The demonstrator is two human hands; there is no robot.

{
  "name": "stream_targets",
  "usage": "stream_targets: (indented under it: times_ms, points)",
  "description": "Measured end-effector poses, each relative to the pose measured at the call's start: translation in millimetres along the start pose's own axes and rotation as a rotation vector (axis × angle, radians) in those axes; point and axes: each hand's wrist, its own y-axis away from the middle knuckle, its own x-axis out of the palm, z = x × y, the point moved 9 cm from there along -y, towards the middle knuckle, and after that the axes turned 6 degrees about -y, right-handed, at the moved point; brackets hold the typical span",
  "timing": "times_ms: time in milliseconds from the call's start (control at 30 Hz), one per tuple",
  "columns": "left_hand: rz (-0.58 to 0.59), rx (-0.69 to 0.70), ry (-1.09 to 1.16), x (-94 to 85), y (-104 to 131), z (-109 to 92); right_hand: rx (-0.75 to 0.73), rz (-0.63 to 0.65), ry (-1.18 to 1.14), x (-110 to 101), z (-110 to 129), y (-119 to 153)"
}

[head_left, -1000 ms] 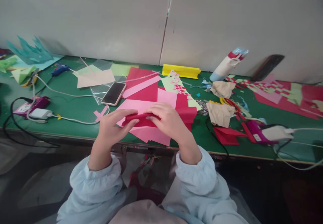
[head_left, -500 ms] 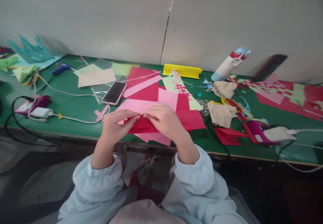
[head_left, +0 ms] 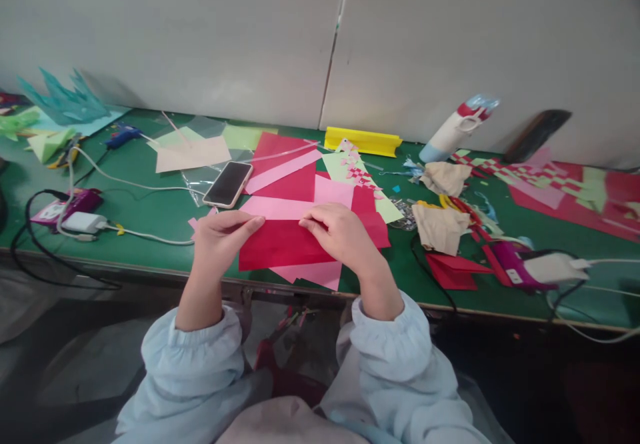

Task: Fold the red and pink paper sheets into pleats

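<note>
A red sheet of paper is held near the front edge of the green table, its top edge running straight between my hands. My left hand pinches that edge near its left end. Farther right along the same edge, my right hand pinches it between thumb and fingers. Pink paper shows below the red sheet, and more pink paper lies behind it. Another red sheet with a pink strip across it rests farther back.
A phone lies left of the papers. Cables, a purple power strip and a blue glue gun are farther left. Behind stands a yellow folded piece. On the right are a bottle, beige cloths and another purple strip.
My hands have moved apart along the paper's top edge, the left one leftward and the right one rightward. More of the red sheet shows between them.
</note>
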Motion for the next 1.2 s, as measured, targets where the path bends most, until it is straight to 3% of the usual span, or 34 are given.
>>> stream_targets:
  times_ms: [333, 467, 633, 767, 933, 1200]
  points:
    - [-0.186, -0.109, 0.146, -36.0, -8.7, 18.1, 0.176, -0.037, -0.048, -27.4, -39.4, 15.6]
    - [-0.055, -0.141, 0.084, -22.1, -10.8, 21.7, 0.182, -0.035, -0.055, -27.6, -41.3, 17.4]
    - [0.074, -0.098, -0.08, -1.4, -11.6, 25.8, 0.15, 0.02, -0.053, -12.5, -33.3, 12.7]
    - [-0.018, -0.106, -0.084, -11.2, -12.9, 29.1, 0.172, 0.037, -0.086, -8.7, -36.1, 12.3]
    - [-0.2, -0.177, 0.171, -32.2, -14.3, 35.3, 0.228, 0.052, -0.11, -14.7, -49.6, 17.6]
    - [-0.38, -0.21, 0.287, -59.8, -15.9, 43.0, 0.275, -0.018, -0.108, -39.5, -66.0, 26.3]
